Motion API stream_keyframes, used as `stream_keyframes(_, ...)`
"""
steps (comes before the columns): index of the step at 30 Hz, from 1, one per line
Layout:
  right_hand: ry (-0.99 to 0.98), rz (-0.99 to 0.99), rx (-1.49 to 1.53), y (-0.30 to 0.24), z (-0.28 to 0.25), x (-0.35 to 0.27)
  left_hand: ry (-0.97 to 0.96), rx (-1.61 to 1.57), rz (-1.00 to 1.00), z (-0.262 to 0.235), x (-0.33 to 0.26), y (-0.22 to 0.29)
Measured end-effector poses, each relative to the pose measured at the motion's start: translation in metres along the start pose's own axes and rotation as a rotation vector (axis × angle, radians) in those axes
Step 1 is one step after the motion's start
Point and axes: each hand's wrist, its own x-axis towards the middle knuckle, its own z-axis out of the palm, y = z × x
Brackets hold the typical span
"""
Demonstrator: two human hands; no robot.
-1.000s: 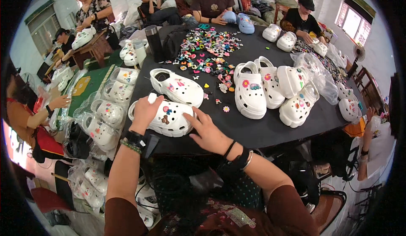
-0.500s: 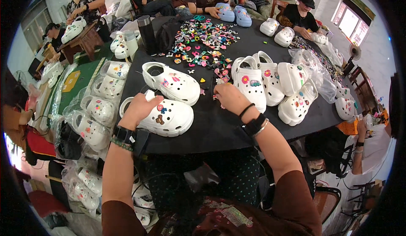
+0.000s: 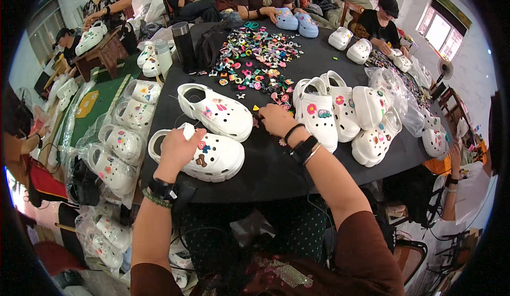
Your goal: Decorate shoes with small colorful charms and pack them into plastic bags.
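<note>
Heel end of white clog hidden beneath left hand. Fingertips of right hand buried among charm pile, grasp unreadable. Individual charm shapes too small to tell. Seated people's heads cropped by top rim.

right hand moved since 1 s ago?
Yes. The right hand left the near white clog, which the left hand grips, and went away from the person across the black table to the charm pile.
</note>
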Motion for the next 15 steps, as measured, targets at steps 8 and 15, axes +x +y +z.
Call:
stream_keyframes(8, -0.002, 0.316, -0.103, 0.022, -0.02, 0.063, 0.188, 0.11, 0.095, 0.011, -0.006, -0.001)
stream_keyframes(15, 0.102, 0.527, -0.144, 0.034, 0.008, 0.096, 0.128, 0.074, 0.066, 0.01, -0.005, -0.003)
